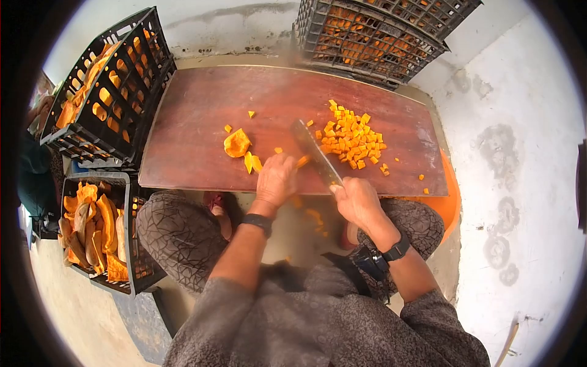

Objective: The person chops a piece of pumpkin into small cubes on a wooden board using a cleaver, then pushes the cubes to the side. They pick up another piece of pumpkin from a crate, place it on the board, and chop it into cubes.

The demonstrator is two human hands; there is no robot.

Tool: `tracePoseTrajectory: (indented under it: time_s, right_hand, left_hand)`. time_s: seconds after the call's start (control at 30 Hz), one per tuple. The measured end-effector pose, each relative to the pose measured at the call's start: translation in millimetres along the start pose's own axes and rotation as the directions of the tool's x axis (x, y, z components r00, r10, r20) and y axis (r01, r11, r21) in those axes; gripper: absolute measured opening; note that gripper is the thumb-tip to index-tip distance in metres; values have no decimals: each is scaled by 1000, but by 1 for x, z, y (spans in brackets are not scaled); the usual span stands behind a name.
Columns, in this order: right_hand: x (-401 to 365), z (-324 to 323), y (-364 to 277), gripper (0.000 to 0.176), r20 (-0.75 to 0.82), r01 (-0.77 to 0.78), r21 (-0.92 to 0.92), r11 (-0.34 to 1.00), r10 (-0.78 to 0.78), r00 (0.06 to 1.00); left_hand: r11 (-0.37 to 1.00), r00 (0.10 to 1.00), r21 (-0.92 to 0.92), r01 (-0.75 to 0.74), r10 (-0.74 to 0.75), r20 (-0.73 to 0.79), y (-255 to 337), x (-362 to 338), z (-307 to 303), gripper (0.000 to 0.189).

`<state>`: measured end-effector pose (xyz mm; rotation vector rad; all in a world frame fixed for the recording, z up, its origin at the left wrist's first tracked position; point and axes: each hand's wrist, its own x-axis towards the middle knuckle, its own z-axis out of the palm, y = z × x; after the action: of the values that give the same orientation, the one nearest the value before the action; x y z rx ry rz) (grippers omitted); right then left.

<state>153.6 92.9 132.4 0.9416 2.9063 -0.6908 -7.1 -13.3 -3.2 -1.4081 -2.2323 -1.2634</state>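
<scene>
My right hand is closed round the handle of a kitchen knife, whose broad blade slants up and left over the red-brown table. My left hand is curled near the table's front edge, its fingers on an orange pumpkin strip that points at the blade. To the right of the knife lies a loose heap of pumpkin cubes. A larger pumpkin chunk sits left of my left hand, with small pumpkin wedges beside it.
At left, a black crate of pumpkin pieces stands above another crate filled with pumpkin slices. Stacked crates stand behind the table. An orange tub is at the right, near a white wall. Scraps lie on the floor.
</scene>
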Motion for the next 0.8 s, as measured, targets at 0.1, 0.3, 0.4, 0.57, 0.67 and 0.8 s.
tracePoseTrajectory:
  time_s: [0.1,0.3,0.4,0.57,0.67,0.8]
  right_hand:
    - [-6,1,3,32,26,19,-24,1000,-18,1000]
    - [-9,-1,-1,31,50,-8,-31,999,10,999]
    - [-6,0,-3,27,55,-27,-69,997,31,998]
    - [6,-1,-10,22,145,-20,-137,990,40,989]
    - [20,11,-6,20,151,36,-130,991,-16,988]
    - [34,34,-9,18,36,106,-112,988,-103,994]
  left_hand:
    - [1000,1000,13,13,-13,5,2,-1,-1,12]
    - [1000,1000,10,17,-17,5,5,1,-5,12]
    - [1000,1000,19,12,-12,17,5,2,-5,13]
    - [998,997,42,42,-45,69,3,0,-3,17]
    - [999,999,34,11,-12,31,1,0,0,19]
    - [999,996,27,31,-34,86,4,-1,-3,17]
